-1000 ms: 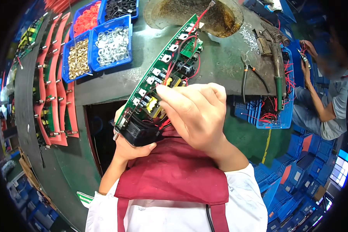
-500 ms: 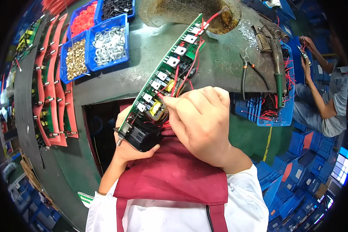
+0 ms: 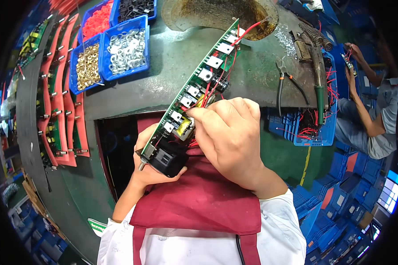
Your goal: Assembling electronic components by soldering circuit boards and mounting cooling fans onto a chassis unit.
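Right fingertips: the thumb and forefinger [image 3: 191, 113] of the right hand [image 3: 230, 134] are nearly meeting over the components; I cannot tell whether anything is sitting between them.
Left grip: the left hand [image 3: 147, 173] is wrapping the board's lower end, its thumb lying under the black housing [image 3: 166, 160].
Circuit board: one green circuit board [image 3: 199, 84] is tilting above the bench edge, its far end pointing toward one o'clock.
Step in hand: the right hand is apparently arranging the red wires [image 3: 250, 30] among the parts.
Next move: the wiring is probably calling for a light pinch, with the left grip steadying the board.
On the board: at least eight white-tabbed components [image 3: 205, 74] are lining its edge; the wires are overlapping too much to count.
Bins, eleven o'clock from the hands: four blue bins [image 3: 128, 74] are holding silver washers [image 3: 126, 51], brass-coloured pieces [image 3: 87, 66], red pieces [image 3: 97, 22] and black pieces [image 3: 135, 9], all uncountable.
Strips, between nine and ten: at least three red strips [image 3: 70, 119] are standing in a row.
Tools, two o'clock: one pair of cutters [image 3: 282, 70] and one green-handled iron [image 3: 319, 104] are lying apart.
Crate, three o'clock: one blue crate [image 3: 316, 142] is holding more red-wired parts.
Beyond, between two and three: one co-worker's hand [image 3: 350, 53] is touching another board [image 3: 349, 65].
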Tool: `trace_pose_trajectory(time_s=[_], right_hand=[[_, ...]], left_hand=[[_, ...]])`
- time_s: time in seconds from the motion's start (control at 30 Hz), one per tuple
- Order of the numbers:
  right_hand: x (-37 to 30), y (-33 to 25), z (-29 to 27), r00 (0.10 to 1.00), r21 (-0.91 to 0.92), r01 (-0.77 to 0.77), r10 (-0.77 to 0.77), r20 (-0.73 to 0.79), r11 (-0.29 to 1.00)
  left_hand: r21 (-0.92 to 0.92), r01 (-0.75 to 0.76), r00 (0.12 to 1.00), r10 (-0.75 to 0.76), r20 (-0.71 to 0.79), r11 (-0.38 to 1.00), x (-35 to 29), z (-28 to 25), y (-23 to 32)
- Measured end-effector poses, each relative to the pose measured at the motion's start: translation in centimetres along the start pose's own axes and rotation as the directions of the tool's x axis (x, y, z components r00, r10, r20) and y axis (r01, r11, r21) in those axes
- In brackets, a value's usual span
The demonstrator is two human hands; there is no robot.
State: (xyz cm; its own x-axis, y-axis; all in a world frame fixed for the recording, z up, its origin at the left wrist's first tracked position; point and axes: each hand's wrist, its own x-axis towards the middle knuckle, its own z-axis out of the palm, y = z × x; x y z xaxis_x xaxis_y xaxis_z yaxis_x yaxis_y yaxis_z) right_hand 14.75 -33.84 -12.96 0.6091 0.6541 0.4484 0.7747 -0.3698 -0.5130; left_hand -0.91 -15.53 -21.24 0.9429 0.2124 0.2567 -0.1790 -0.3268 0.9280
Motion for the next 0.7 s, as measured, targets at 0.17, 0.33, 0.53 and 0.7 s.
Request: trace_pose_trajectory(time_s=[0.17,0.33,0.53,0.7], right_hand=[[0.0,-0.3,-0.4,0.999,-0.024,-0.022,0.022,-0.031,0.999],[0.1,-0.1,-0.8,0.991,0.004,-0.03,0.03,-0.13,1.0],[-0.1,1.1,-2.5,0.989,0.153,-0.129,0.139,-0.054,0.98],[-4.8,4.1,-4.3,0.811,0.447,-0.426,0.551,-0.195,0.786]], left_hand=[[-0.009,-0.005,0.999,0.005,-0.042,1.0,0.1,0.4,0.8],[0.012,-0.136,0.99,0.135,0.051,0.991,4.8,-1.4,5.0],[0.522,-0.636,0.759,0.338,0.556,0.568,12.0,-6.1,9.5],[0.579,-0.79,0.61,0.362,0.705,0.202,14.2,-7.9,7.0]])
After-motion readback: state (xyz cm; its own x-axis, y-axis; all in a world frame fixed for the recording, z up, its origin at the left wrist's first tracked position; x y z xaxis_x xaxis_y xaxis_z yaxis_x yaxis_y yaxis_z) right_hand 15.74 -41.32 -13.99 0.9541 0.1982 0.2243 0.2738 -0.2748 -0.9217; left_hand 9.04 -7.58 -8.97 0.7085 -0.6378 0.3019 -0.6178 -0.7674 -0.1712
